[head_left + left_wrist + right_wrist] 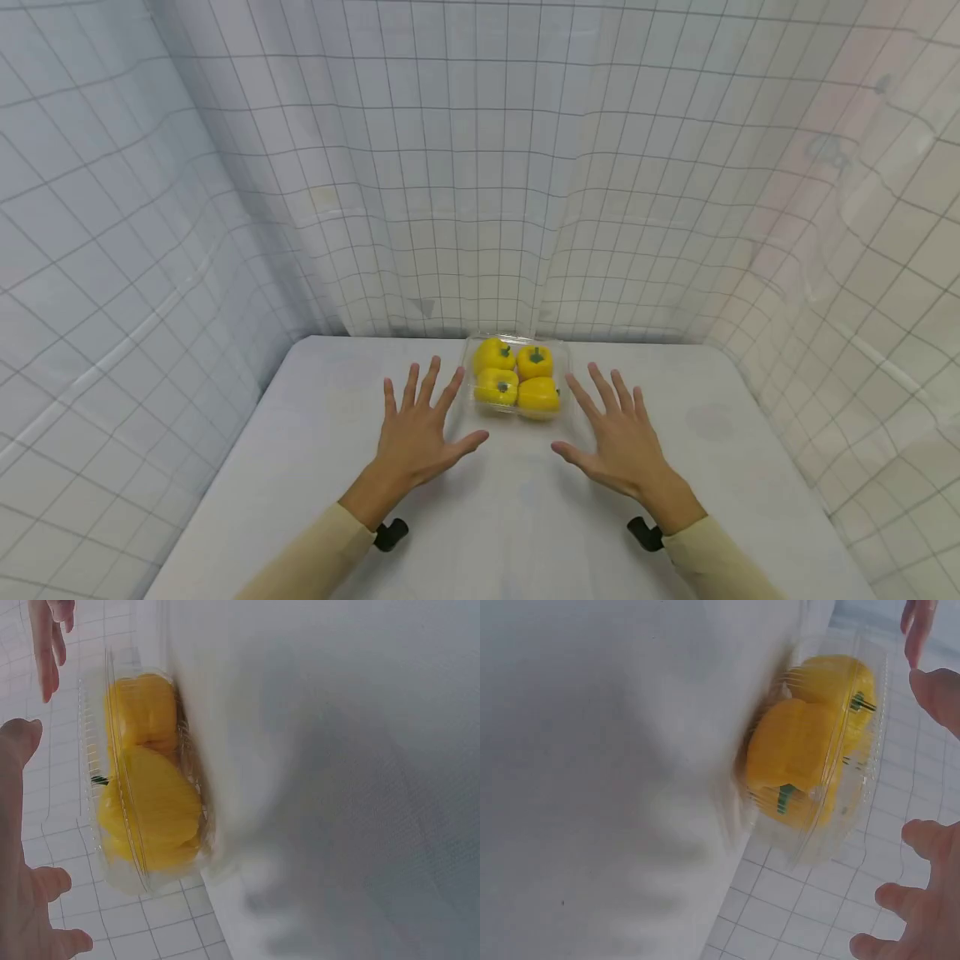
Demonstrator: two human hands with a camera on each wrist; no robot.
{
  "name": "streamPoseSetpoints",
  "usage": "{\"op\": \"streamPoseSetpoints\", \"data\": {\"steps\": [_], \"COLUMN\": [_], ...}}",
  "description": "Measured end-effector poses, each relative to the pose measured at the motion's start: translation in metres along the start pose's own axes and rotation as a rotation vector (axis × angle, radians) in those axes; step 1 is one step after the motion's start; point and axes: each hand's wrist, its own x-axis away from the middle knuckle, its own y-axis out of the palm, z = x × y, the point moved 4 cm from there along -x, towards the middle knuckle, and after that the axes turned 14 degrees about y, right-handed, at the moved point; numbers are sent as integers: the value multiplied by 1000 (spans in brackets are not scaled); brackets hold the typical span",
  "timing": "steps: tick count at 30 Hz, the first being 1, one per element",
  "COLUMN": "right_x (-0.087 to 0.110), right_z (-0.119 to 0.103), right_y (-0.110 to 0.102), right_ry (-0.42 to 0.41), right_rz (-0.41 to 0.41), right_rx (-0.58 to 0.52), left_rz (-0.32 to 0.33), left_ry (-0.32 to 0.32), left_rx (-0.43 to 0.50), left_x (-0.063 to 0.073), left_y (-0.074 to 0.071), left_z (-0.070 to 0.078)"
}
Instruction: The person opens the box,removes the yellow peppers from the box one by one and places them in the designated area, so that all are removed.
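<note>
A clear plastic clamshell box (564,357) stands at the far edge of the white table, holding several yellow bell peppers (497,387) with green stems. Both wrist views show the box (124,881) from the side, its ridged wall and rim catching light around the peppers (791,746). My left hand (420,433) hovers over the table to the near left of the box, fingers spread, palm down. On the near right, my right hand (621,442) is spread the same way. Neither hand grips anything, and both appear apart from the box.
The white table (517,517) extends toward me and to both sides. Translucent curtains with a dark grid (480,167) hang behind the table and along its left and right. A black wrist mount (391,534) shows below my left wrist, another (645,534) below my right.
</note>
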Motion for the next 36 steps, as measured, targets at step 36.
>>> {"op": "streamPoseSetpoints", "data": {"steps": [36], "right_x": [-15], "right_z": [-16], "right_y": [28], "right_ry": [-53], "right_rz": [-27], "right_rx": [-9], "left_rz": [34], "left_ry": [4], "left_rx": [146], "left_x": [-13], "left_y": [29], "left_z": [7]}}
